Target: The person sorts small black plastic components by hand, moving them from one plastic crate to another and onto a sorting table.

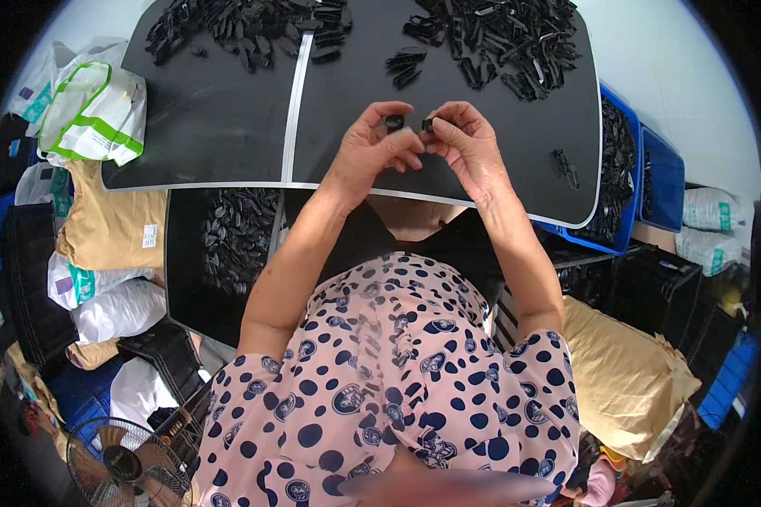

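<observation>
Both my hands are raised over the near part of a black folding table (228,135), close together. Between the thumb and fingers of my left hand (376,144) is a small black plastic part (395,123). My right hand (469,139) pinches another small black part (428,126), a short gap away from the first. Their exact kind is too small to tell. Beyond my hands lies a heap of long black plastic pieces (516,42), with a few loose ones (406,66) at its near left edge. One piece (566,169) lies alone to the right of my right hand.
Another pile of black parts (249,34) covers the table's far left. Blue crates (638,169) of black parts stand against the right edge. A black bin (190,253) with parts sits below the table. Around me are brown sacks (626,372), a white-green bag (97,110) and a fan (123,460).
</observation>
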`<action>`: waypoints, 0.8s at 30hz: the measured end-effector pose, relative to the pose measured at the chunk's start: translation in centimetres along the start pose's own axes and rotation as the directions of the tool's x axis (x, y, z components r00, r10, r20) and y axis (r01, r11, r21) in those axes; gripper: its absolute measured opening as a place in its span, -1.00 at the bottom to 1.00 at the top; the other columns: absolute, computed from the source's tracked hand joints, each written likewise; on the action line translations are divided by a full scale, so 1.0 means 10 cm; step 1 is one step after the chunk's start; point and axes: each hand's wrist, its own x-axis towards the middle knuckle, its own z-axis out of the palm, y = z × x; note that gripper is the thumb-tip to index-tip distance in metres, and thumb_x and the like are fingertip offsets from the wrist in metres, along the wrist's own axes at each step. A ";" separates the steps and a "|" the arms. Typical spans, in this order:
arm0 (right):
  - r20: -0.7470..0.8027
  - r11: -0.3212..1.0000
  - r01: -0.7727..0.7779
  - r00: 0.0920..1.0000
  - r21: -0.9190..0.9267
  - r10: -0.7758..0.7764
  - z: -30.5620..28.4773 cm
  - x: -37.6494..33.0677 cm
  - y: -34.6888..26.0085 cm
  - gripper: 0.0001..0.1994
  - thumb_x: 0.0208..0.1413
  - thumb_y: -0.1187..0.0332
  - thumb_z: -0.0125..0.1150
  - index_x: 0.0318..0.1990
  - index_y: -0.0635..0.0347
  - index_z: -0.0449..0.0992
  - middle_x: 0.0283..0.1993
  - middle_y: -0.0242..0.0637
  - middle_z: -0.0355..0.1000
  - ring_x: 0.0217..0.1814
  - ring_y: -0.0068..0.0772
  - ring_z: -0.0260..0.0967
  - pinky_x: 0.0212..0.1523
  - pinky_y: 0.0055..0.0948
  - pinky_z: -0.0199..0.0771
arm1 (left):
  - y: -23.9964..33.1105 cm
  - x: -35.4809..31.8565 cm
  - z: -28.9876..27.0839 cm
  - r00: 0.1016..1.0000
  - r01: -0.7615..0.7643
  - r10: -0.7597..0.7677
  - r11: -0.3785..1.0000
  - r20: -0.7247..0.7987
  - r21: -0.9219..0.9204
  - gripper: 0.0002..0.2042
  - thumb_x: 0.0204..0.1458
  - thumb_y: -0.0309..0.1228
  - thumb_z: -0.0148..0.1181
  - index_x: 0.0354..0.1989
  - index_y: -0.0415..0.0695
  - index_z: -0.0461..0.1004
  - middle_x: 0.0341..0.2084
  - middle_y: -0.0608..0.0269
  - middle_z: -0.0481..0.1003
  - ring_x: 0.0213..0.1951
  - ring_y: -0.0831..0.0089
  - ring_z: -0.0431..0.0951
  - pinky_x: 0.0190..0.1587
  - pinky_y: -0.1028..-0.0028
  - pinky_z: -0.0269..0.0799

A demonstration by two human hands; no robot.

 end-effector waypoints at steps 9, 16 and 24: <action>0.044 0.995 -0.069 0.997 0.067 0.066 0.09 -0.07 -0.02 -0.86 0.08 0.50 0.16 -0.21 0.26 0.39 -0.33 -0.29 0.42 -0.36 -0.48 0.46 -0.42 -0.62 0.50 | 0.06 -0.13 -0.06 0.996 -0.073 0.034 0.847 0.082 0.527 -0.72 0.16 -0.39 0.02 0.03 -0.16 0.36 -0.47 0.32 0.46 -0.50 0.61 0.44 -0.39 0.62 0.34; 0.090 0.994 -0.087 0.993 0.059 0.081 0.10 -0.13 -0.05 -0.87 0.09 0.51 0.14 -0.21 0.30 0.38 -0.34 -0.27 0.41 -0.40 -0.48 0.46 -0.43 -0.64 0.51 | -0.01 -0.08 -0.09 0.858 -0.475 0.467 0.559 0.214 0.680 -0.78 0.07 -0.46 0.11 -0.10 -0.20 0.47 -0.36 0.28 0.45 -0.35 0.49 0.45 -0.31 0.56 0.36; 0.064 0.935 -0.172 0.977 -0.311 0.201 0.12 -0.18 -0.16 -0.83 0.04 0.41 0.24 -0.26 0.26 0.41 -0.43 -0.35 0.41 -0.47 -0.57 0.41 -0.55 -0.69 0.36 | 0.02 -0.14 -0.07 0.785 -0.534 0.543 0.351 0.298 0.769 -0.77 -0.09 -0.52 0.20 -0.21 -0.19 0.46 -0.44 0.14 0.47 -0.40 0.22 0.51 -0.33 0.44 0.43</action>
